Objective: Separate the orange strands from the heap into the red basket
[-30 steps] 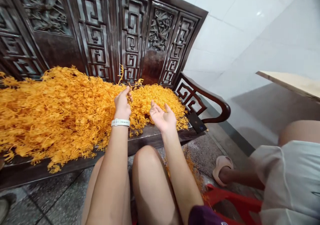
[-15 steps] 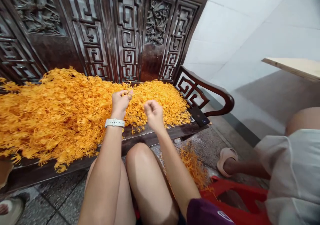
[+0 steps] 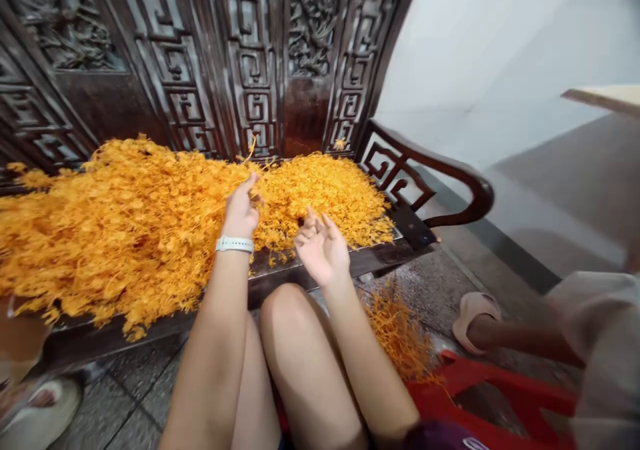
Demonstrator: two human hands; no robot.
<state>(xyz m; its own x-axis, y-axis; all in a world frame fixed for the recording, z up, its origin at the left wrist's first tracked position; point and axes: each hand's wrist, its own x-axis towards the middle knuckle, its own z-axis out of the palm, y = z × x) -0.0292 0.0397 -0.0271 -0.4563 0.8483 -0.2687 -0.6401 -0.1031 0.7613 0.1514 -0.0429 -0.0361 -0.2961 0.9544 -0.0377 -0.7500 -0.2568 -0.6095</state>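
My left hand (image 3: pixel 242 209), with a pale watch band at the wrist, is closed, pinching a thin orange plastic-looking sprig (image 3: pixel 251 150) that sticks up past the fingertips. My right hand (image 3: pixel 323 247) is turned palm up with its fingers apart and holds nothing. Both hands are over the front of a bench seat, before a large heap of orange sprigs (image 3: pixel 145 230). To the right lies a lower heap of orange pieces (image 3: pixel 335 190). One small orange piece (image 3: pixel 340 145) shows above that heap, against the bench back, seemingly in the air.
The dark carved wooden bench (image 3: pixel 307 117) has a curved armrest (image 3: pixel 470 183). A dark phone (image 3: pixel 413 227) lies at its right end. On the floor are a tangle of orange stems (image 3: pixel 400 333) and a red plastic stool (image 3: pixel 490 390). Another person's sandalled foot (image 3: pixel 477 323) is at right.
My right hand has opened from a closed pose and turned palm up. A small orange piece now shows above the right heap. The sprig in my left hand points further up. The view has shifted slightly.
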